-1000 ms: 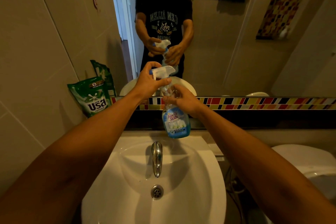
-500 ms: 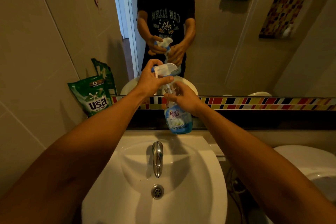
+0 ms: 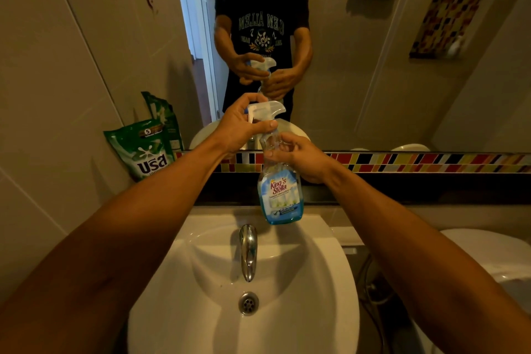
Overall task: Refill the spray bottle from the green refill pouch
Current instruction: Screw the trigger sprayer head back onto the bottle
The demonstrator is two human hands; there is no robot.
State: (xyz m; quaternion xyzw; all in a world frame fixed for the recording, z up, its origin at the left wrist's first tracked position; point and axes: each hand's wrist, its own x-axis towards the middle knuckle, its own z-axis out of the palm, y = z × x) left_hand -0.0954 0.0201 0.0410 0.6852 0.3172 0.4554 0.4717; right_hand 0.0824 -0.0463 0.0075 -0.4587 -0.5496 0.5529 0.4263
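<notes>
I hold a clear spray bottle (image 3: 279, 198) with a blue and white label upright above the back of the sink. Only a little blue liquid shows at its bottom. My right hand (image 3: 301, 156) grips the bottle's neck and shoulder. My left hand (image 3: 244, 126) is closed around the white trigger head (image 3: 265, 112), which sits on the neck. The green refill pouch (image 3: 143, 149) leans against the tiled wall at the left, on the ledge under the mirror, untouched.
A white sink (image 3: 316, 282) with a chrome tap (image 3: 248, 250) and drain (image 3: 248, 302) lies below the bottle. A mirror (image 3: 373, 66) with a coloured tile strip (image 3: 416, 162) faces me. A white toilet (image 3: 485, 256) stands at the right.
Both hands stay on the bottle, which hangs in much the same place above the tap. The left hand has shifted its grip slightly on the trigger head.
</notes>
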